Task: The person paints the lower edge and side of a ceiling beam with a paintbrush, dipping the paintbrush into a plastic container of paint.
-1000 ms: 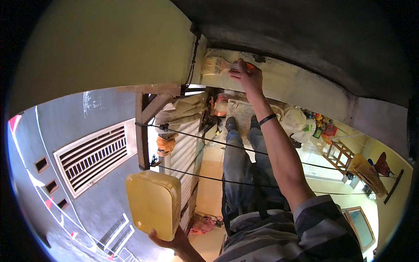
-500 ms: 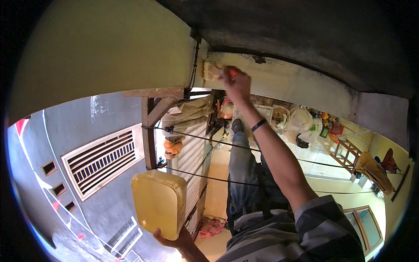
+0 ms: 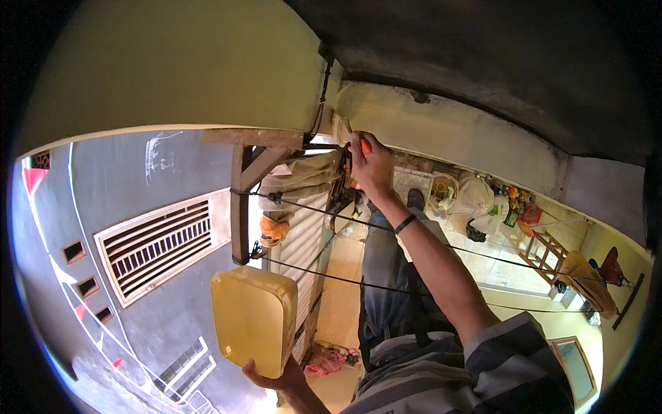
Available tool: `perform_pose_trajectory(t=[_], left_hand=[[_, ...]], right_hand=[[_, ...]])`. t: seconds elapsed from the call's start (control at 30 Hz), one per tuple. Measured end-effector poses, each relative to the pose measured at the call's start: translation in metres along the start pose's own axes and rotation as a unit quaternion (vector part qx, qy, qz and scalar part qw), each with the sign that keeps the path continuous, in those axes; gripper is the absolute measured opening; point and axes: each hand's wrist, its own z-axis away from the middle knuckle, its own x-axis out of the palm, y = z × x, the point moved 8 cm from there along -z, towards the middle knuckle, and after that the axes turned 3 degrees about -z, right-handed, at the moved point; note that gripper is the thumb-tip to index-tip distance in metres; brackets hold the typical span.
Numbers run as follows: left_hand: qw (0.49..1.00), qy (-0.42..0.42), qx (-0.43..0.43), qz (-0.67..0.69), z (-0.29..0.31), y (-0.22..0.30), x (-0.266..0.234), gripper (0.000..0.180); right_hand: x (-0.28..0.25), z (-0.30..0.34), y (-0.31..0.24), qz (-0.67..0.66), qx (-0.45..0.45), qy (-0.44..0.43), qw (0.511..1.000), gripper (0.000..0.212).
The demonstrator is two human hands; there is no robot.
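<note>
My right hand (image 3: 373, 167) is closed round the red-orange handle of a paintbrush (image 3: 341, 130). Its bristles meet the lower left end of a pale painted beam (image 3: 455, 123), at the corner beside the yellowish wall. A dark band circles my right wrist. Lower down, my left hand (image 3: 279, 379) grips a yellow plastic tub (image 3: 286, 331) by its bottom edge, thumb on the near side. The tub's opening faces me, and its inside is smooth and yellowish; whether that is paint I cannot tell.
Black cables (image 3: 331, 208) cross between me and the floor below. A wooden post with a brace (image 3: 241, 207) stands left of the brush. Far below are bags (image 3: 474, 196), a wooden frame (image 3: 545, 255) and assorted clutter. A dark ceiling (image 3: 496, 62) hangs close overhead.
My right hand and the brush have moved slightly down along the beam's left end. My view has shifted a little, and a second shoe shows below. The tub stays in my left hand.
</note>
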Motion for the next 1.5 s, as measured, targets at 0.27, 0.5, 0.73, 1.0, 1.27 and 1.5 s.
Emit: perform_pose_trajectory(t=[0.27, 0.5, 0.73, 1.0, 1.27, 1.5], left_hand=[[0.996, 0.02, -0.046, 0.077, -0.004, -0.005, -0.004, 0.057], [0.993, 0.007, -0.067, 0.098, -0.004, -0.006, -0.007, 0.066], [0.994, 0.045, 0.065, -0.078, 0.0, 0.004, -0.019, 0.059], [0.982, 0.052, 0.092, -0.156, -0.004, -0.003, -0.032, 0.051], [0.993, -0.047, -0.041, 0.099, -0.013, 0.006, 0.021, 0.052], [0.967, -0.071, 0.22, -0.11, -0.023, 0.01, -0.006, 0.049]], right_hand=[[-0.013, -0.006, 0.016, 0.017, 0.011, 0.011, 1.0, 0.022], [-0.031, -0.082, 0.022, -0.044, 0.041, 0.083, 0.995, 0.037], [-0.02, -0.118, 0.042, 0.026, 0.084, -0.021, 0.996, 0.035], [-0.048, -0.092, 0.037, 0.006, 0.074, 0.108, 0.991, 0.034], [-0.083, -0.074, 0.089, -0.056, 0.04, 0.174, 0.982, 0.03], [-0.329, -0.053, 0.029, 0.33, 0.093, 0.127, 0.931, 0.03]])
